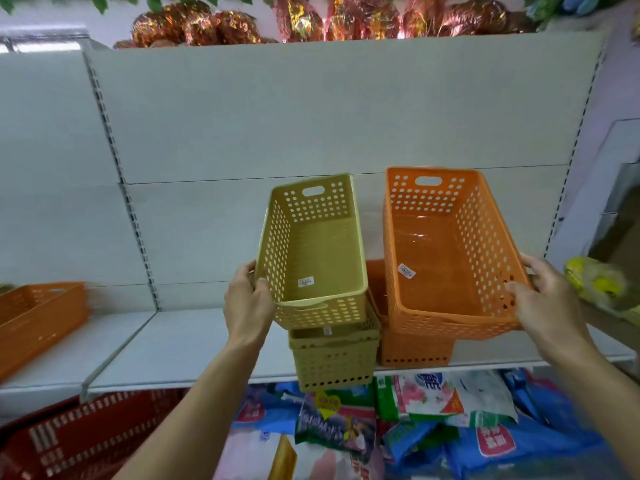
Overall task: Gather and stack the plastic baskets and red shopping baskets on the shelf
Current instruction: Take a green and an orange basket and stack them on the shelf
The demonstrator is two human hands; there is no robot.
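We face the wide grey metal shelf [207, 344], where the stacks are being built. Biggest in hand is the orange perforated plastic basket [446, 251], tilted so its open mouth faces us, held above the orange basket stack [415, 351] standing on the shelf; the tilt looks meant to line it up for nesting. Our right hand [550, 303] has its grip closed around the near right corner, thumb inside the rim. Beside it, the yellow-green perforated plastic basket [315, 251] tips the same way over the yellow-green basket stack [334, 358], which overhangs the shelf's front edge. Our left hand [247, 303] is clamped on its left wall, thumb hooked over the rim. Far left another orange basket [38, 317] waits on the shelf, and down low a red slotted shopping basket [90, 434] is yet to be gathered.
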